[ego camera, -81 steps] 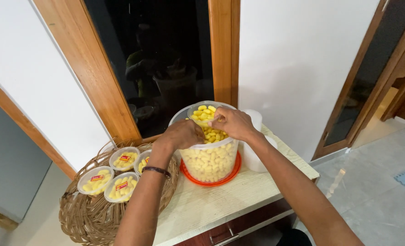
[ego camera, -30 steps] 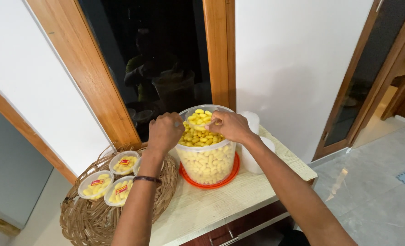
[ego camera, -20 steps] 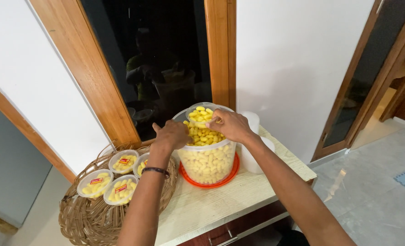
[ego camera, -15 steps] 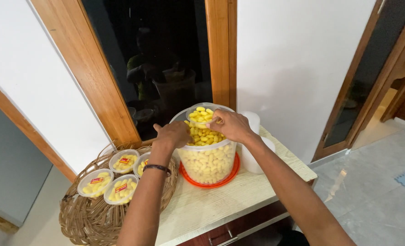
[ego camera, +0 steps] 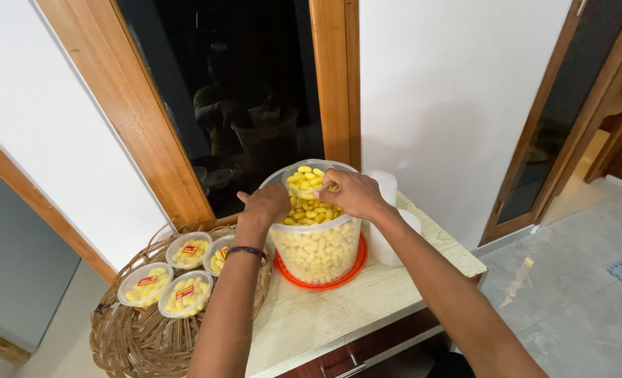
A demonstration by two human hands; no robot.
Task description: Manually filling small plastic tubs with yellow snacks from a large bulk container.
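Note:
A large clear tub (ego camera: 318,250) heaped with yellow snack pieces stands on an orange lid (ego camera: 355,266) on the table. My right hand (ego camera: 356,194) grips a small clear cup (ego camera: 304,179), full of the same yellow pieces, at the far rim inside the tub. My left hand (ego camera: 263,204) rests over the tub's left rim, thumb up. Its fingers dip among the pieces and are hidden. A dark band circles my left wrist.
A wicker basket (ego camera: 132,339) at the left holds several small lidded cups of yellow pieces (ego camera: 146,284) with red labels. White containers (ego camera: 389,187) stand behind the tub on the pale wooden table (ego camera: 339,308). A dark window with a wooden frame lies beyond.
My left hand was raised as a fist beside the cup, then dropped back to the tub's left rim. My right hand and the small cup stayed in place.

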